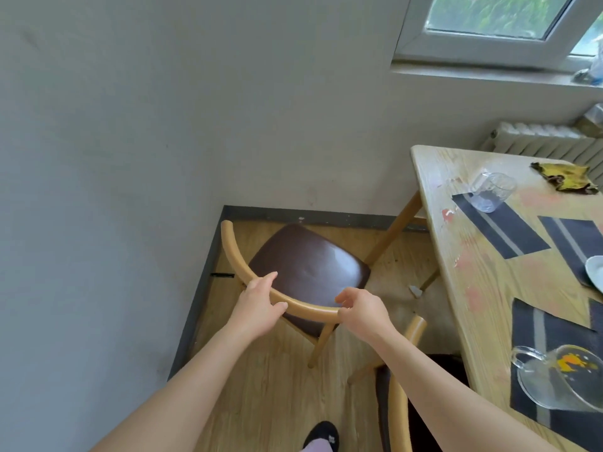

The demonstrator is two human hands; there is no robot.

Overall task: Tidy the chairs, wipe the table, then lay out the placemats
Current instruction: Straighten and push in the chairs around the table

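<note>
Holding the chair (310,265) by its curved back: left grip (261,305) clasps it, right grip (362,313) seemingly curled round it too. Chair stands by the wall (130,125), apart from the table (483,288). Tidying barely begun; table stained, cluttered, unwiped; placemats (499,223) lie askew.

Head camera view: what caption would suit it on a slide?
Left hand and right hand grip the chair by its backrest beside the stained table.

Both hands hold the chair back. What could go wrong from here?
1. Pushed in, the chair could knock the table leg and roll the tipped glass.
2. Its frame may clip the second chair, which stands close beside the right hand.
</note>
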